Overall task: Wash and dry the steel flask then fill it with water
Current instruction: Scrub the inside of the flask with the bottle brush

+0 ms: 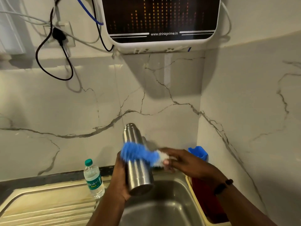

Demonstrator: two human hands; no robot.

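A tall steel flask is held over the sink basin, tilted with its narrow neck up toward the wall. My left hand grips its lower body from the left. My right hand grips a bottle brush with blue and white bristles, blurred, lying across the flask's middle. The flask's mouth shows no cap.
A small plastic Bisleri water bottle stands on the steel drainboard left of the basin. A blue holder sits in the corner, a red thing in a cream tray right of the sink. A water purifier hangs above.
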